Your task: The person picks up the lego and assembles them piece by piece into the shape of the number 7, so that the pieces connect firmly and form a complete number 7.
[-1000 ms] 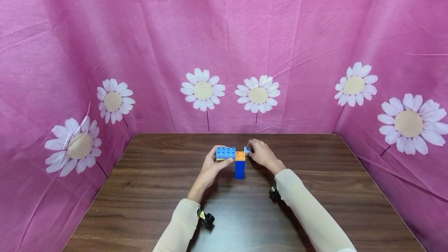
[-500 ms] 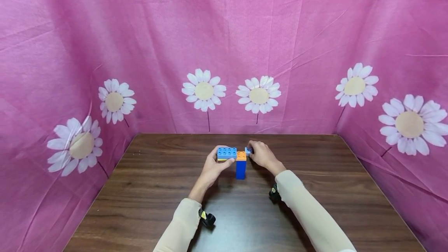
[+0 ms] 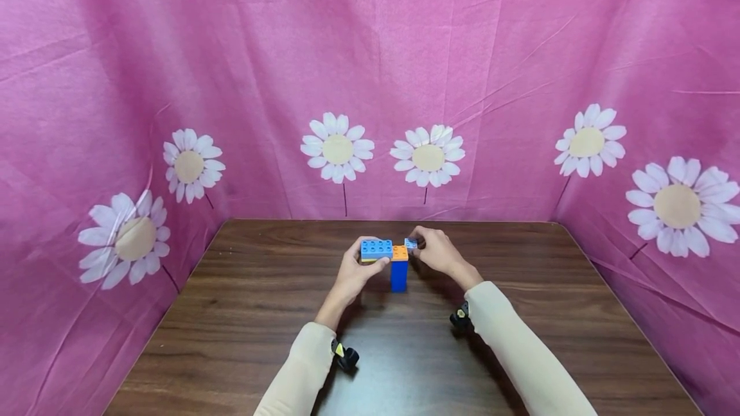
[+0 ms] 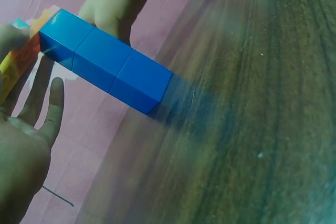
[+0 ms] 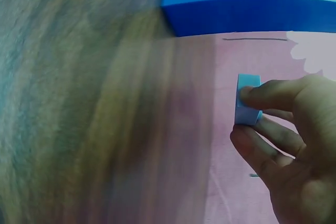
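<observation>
A column of dark blue bricks is topped by an orange brick. To its left, a light blue eight-stud brick reaches sideways at the top, with a yellow brick showing under it. My left hand grips these side bricks, thumb in front and fingers behind; in the left wrist view its lower fingers extend free beneath. Just right of the orange brick, my right hand pinches a small light blue brick between thumb and fingers, apart from the dark blue column in the right wrist view.
The brown wooden table carries the column near its far middle. A pink cloth with printed daisies hangs behind and on both sides. Black wrist cameras are strapped at both sleeves.
Both hands, the column and the held bricks have shifted slightly upward in the head view. More of the small light blue brick's top now shows in my right hand.
</observation>
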Demonstrator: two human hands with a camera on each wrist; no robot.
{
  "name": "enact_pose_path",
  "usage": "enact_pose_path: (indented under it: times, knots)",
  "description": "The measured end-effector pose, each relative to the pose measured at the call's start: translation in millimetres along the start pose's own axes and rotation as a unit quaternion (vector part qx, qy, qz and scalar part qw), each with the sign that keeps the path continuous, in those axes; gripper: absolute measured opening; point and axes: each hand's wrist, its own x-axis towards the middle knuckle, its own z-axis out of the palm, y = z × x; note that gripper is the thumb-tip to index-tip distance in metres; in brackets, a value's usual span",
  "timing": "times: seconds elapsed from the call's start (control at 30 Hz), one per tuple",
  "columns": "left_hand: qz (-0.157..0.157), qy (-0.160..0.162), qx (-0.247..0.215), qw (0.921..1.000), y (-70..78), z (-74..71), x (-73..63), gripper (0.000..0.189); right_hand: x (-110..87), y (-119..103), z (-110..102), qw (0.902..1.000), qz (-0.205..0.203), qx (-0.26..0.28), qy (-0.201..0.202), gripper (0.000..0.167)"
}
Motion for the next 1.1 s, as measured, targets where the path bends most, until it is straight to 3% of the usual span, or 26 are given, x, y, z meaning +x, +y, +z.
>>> enact_pose_path:
  times: [0.23,0.77,1.1]
  knots:
    - [0.000,-0.006,0.008,0.9999,0.6,-1.1,2.3,0.047,-9.9,-12,-18,0.9993,-0.017,0.033,0.010,0.028]
    - [0.019,-0.004,0.039,0.9991,1.7,-6.1,2.5,0.046,-26.1,-49,-43,0.9964,-0.060,0.037,0.047,0.027]
    - [0.012,-0.002,0.031,0.9994,2.0,-9.9,-0.2,0.044,-34.2,-67,-51,0.9953,-0.072,0.040,0.050,0.028]
